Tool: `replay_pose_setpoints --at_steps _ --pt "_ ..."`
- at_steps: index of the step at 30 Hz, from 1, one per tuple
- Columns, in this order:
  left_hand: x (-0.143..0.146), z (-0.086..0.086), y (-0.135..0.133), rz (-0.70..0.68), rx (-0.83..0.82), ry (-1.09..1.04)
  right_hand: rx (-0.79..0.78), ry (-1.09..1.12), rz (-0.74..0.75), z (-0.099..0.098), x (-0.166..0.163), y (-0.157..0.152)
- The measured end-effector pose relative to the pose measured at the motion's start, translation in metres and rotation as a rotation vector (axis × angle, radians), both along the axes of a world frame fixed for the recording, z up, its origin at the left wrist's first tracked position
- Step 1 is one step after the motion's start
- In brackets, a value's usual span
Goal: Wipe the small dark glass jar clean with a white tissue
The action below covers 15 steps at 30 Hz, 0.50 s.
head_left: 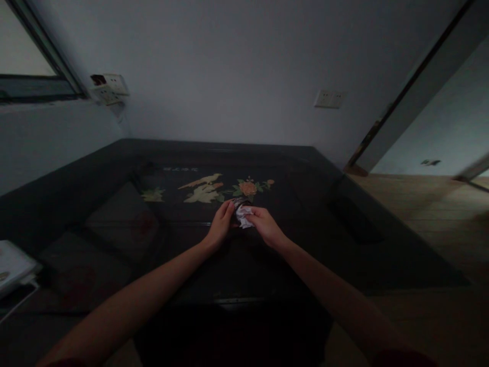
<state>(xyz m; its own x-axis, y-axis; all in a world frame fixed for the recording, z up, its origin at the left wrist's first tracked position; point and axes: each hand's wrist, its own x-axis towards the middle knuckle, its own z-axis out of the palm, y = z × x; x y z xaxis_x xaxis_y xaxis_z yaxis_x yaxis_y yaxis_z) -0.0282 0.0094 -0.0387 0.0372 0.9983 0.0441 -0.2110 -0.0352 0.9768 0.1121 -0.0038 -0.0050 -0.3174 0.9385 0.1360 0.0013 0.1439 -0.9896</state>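
Observation:
Both hands meet over the middle of a dark, glossy table [305, 255]. My left hand [222, 220] is closed on a small dark, shiny object [240, 202], mostly hidden by fingers and paper; its kind cannot be made out. In my right hand [266, 224] a crumpled white tissue [243, 216] is pinched between thumb and fingers, pressed against that dark object. Just beyond the hands, the tabletop carries a picture of pale birds [204, 189] and an orange flower [248, 188] with green leaves.
A white box-like thing [15, 262] with a cable stands at the left edge. On the table's right side lies a dark oblong shape [355, 220]. The wall behind bears a double socket [330, 99], with more sockets [110, 87] in the left corner. Wooden floor [416, 204] shows at right.

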Motion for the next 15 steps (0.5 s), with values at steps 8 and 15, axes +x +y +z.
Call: replay_pose_setpoints --at_steps 8,15 --pt "0.000 -0.002 0.005 0.010 0.053 -0.019 0.600 -0.961 0.112 0.010 0.011 -0.013" --pt "0.000 0.002 0.001 -0.008 -0.004 -0.022 0.724 -1.118 0.124 0.015 0.010 -0.014"
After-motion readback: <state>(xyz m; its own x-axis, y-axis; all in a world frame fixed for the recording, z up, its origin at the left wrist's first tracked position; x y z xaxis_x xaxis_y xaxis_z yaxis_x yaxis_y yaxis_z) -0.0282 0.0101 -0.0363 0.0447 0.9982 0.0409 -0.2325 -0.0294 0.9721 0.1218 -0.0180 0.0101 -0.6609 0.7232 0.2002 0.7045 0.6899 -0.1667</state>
